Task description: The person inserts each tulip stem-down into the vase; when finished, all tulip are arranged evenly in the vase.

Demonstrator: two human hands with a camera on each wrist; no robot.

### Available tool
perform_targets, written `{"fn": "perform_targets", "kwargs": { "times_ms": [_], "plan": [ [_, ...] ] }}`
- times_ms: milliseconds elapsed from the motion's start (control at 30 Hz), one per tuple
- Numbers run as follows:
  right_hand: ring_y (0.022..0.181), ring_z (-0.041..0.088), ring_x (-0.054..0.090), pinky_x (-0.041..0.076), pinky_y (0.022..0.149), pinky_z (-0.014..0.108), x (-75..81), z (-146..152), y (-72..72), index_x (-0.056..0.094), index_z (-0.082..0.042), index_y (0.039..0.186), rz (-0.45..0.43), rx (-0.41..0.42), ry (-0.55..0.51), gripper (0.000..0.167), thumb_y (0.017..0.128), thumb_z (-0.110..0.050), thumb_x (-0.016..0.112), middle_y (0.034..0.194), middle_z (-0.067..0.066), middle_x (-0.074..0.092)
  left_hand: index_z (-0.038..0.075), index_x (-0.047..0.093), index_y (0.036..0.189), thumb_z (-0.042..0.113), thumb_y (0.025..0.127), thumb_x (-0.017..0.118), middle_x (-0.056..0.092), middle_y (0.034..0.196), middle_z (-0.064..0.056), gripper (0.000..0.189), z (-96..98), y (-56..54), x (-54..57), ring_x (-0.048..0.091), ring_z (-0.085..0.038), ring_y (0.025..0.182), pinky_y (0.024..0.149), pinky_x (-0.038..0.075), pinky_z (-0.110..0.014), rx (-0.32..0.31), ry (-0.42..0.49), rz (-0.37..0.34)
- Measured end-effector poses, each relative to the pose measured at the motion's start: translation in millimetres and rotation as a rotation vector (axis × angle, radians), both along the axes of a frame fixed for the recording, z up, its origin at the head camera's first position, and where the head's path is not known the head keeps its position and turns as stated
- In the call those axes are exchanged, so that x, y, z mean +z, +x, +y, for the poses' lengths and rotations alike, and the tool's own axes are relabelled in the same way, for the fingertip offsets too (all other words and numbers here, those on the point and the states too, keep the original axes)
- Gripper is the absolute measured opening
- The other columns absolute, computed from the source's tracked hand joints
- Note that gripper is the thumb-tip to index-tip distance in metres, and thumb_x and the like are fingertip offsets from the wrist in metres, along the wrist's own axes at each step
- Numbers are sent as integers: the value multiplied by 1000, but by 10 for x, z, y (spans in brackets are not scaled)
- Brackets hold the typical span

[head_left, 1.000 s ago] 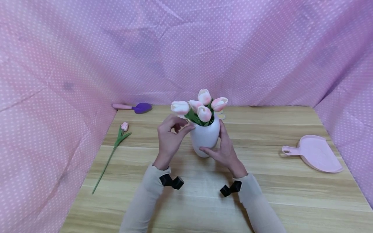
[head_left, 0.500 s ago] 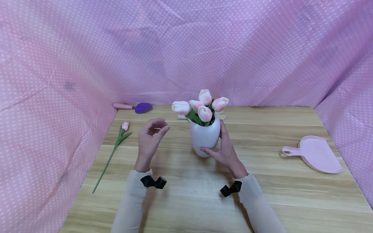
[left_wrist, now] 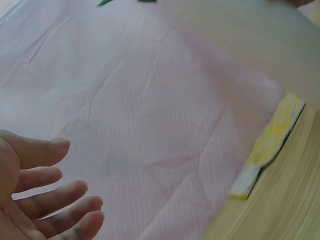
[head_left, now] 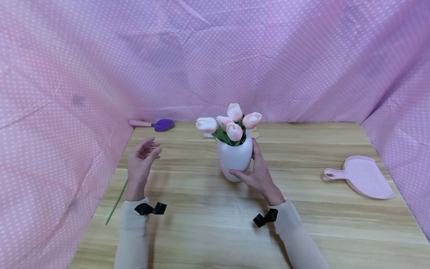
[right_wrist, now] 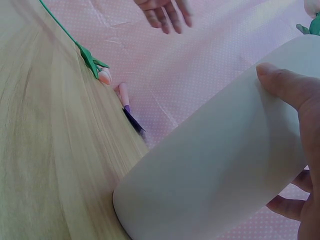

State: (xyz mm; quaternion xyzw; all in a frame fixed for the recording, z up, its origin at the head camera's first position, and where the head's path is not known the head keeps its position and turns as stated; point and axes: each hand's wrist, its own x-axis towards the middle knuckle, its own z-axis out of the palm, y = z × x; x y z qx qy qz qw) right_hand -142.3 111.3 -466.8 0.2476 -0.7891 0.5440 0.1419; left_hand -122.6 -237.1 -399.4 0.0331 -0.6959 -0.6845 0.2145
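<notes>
Near the middle of the table in the head view stands a white vase holding several pale pink tulips. My right hand grips the vase's right side, thumb across its front; the right wrist view shows the thumb on the smooth white wall. To the left, my left hand hovers above the table with loosely bent fingers and nothing in them. Below it lies a single loose tulip; the hand hides its bloom in the head view, but the right wrist view shows the bloom.
At the back left corner lies a trowel with a purple blade and pink handle. A pink dustpan rests on the right. Behind the vase, a flat yellow and white piece is partly hidden. Pink dotted cloth surrounds the table.
My left hand has left the vase rim and moved left, over the loose tulip. My right hand and the vase have stayed in place.
</notes>
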Motion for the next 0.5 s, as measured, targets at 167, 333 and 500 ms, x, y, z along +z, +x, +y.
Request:
{"fn": "perform_targets", "kwargs": {
  "times_ms": [167, 333, 500],
  "plan": [
    [134, 27, 49, 51, 104, 55, 6, -6, 1, 14, -17, 160, 12, -7, 4, 121, 68, -10, 93, 153, 12, 43, 17, 68, 111, -14, 87, 66, 74, 91, 4, 39, -312, 59, -28, 70, -4, 77, 63, 60, -16, 17, 33, -96],
    [134, 28, 49, 52, 103, 54, -8, -4, -6, 13, -14, 160, 16, -12, 17, 122, 68, -9, 93, 154, 13, 42, 18, 64, 117, -6, 90, 68, 73, 94, 10, 36, -591, 138, -87, 70, 0, 79, 65, 60, -15, 11, -45, -214],
    [134, 29, 49, 52, 103, 55, -2, -4, -2, 12, -13, 160, 25, -14, 18, 122, 67, -8, 93, 155, 14, 41, 23, 60, 113, -3, 91, 67, 70, 90, 16, 35, -798, 180, -196, 66, 4, 77, 64, 58, -12, 56, -95, -311]
  ]
}}
